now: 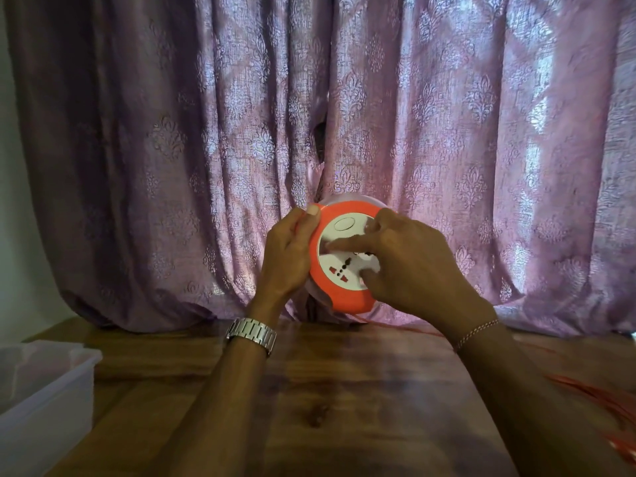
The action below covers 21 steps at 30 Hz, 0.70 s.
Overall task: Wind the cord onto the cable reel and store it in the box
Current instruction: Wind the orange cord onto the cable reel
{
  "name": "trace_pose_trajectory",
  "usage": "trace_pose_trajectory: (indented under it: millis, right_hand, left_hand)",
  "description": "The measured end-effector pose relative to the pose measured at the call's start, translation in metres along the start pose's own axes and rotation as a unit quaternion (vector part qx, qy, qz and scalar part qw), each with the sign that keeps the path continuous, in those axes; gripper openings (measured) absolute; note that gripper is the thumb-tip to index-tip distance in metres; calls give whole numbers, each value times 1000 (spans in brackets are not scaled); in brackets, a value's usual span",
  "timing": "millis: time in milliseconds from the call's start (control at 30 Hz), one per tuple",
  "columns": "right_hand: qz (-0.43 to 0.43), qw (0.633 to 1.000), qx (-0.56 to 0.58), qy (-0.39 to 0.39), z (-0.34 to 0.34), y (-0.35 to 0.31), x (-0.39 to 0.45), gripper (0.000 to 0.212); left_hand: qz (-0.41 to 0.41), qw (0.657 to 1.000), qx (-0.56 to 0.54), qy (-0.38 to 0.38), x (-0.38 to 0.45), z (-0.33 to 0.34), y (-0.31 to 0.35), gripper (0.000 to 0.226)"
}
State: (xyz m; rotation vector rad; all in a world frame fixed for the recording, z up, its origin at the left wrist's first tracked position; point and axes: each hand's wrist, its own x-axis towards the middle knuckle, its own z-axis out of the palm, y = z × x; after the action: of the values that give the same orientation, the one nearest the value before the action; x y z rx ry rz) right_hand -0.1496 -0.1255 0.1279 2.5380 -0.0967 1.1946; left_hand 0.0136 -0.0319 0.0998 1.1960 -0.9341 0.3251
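Two hands (pixel 285 256) (pixel 409 259) grip round orange-white plastic reel (pixel 339 232) above wood table (pixel 344 390).

A mauve curtain (pixel 447 132) with a pale damask pattern hangs in folds behind the fingers, its hem resting on the wooden worktop (pixel 327 401) below them. Two panels meet just above the fingers, leaving a dark slit. A strip of pale wall (pixel 20 235) shows far to their left. The worktop's grain is brown, with a dark knot.
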Motion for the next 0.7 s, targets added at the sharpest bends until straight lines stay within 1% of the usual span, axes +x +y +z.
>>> trace_pose_trajectory:
  millis: [67, 167, 233, 300, 367, 400, 433, 500, 567, 600, 700]
  right_hand:
    - [38, 999, 7, 27, 1, 0, 1, 56]
    - [92, 993, 33, 68, 5, 2, 2, 65]
    - [92, 991, 32, 92, 7, 2, 2, 66]
    - [85, 992, 21, 97, 8, 2, 2, 67]
    - [78, 993, 3, 90, 7, 3, 3, 67]
    - [68, 994, 1, 87, 5, 4, 3, 64]
    - [54, 995, 8, 85, 4, 6, 3, 58]
    - [19, 996, 41, 81, 1, 8, 3, 37]
    - [-12, 996, 66, 56, -1, 10, 4, 17]
    - [-23, 997, 71, 33, -1, 11, 4, 19]
    - [-45, 996, 71, -25, -2, 10, 5, 42]
  left_hand:
    - [2, 1000, -2, 3, 0, 1, 1, 59]
    - [-5, 1000, -29, 8, -1, 1, 5, 61]
    - [-7, 999, -36, 11, -2, 1, 7, 58]
    - [-5, 999, -31, 15, -2, 2, 8, 55]
    - [-3, 1000, -28, 13, -2, 2, 8, 62]
    - [-4, 1000, -29, 12, -2, 1, 8, 65]
    - [-5, 1000, -28, 10, -2, 1, 7, 66]
    - [-3, 1000, -22, 12, -2, 0, 6, 65]
    - [-1, 1000, -21, 19, -2, 0, 7, 65]
    - [-1, 1000, -23, 21, -1, -1, 7, 65]
    - [-3, 1000, -12, 24, -1, -1, 6, 59]
